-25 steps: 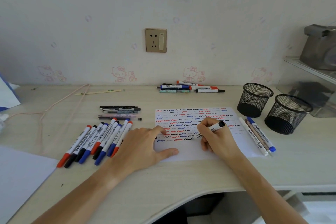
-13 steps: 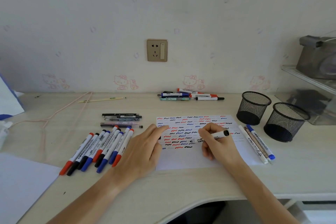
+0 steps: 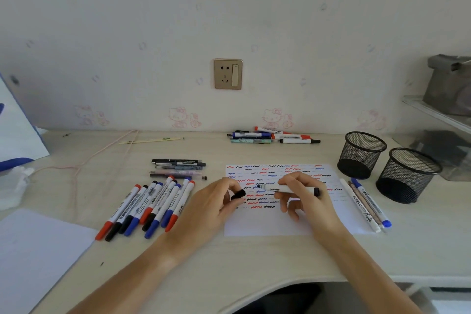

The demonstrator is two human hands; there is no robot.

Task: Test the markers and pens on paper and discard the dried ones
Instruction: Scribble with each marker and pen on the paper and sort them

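A white sheet of paper (image 3: 267, 224) covered with rows of red, blue and black squiggles lies on the desk. Above it my right hand (image 3: 303, 196) holds a white marker (image 3: 288, 189) level, its bare black tip pointing left. My left hand (image 3: 214, 206) pinches the marker's black cap (image 3: 238, 195) a short gap left of that tip. Several capped markers (image 3: 150, 208) with red, black and blue caps lie in a row left of my left hand.
Two black mesh cups (image 3: 360, 154) (image 3: 407, 176) stand at the right, with three pens (image 3: 367, 205) beside the paper. More pens (image 3: 272, 135) lie by the wall and dark pens (image 3: 178, 168) sit mid-desk. A blank sheet (image 3: 38, 257) lies at the front left.
My right hand lifted the marker off the paper and turned it level. My left hand left the paper's edge, curled, and now holds the black cap near the tip.
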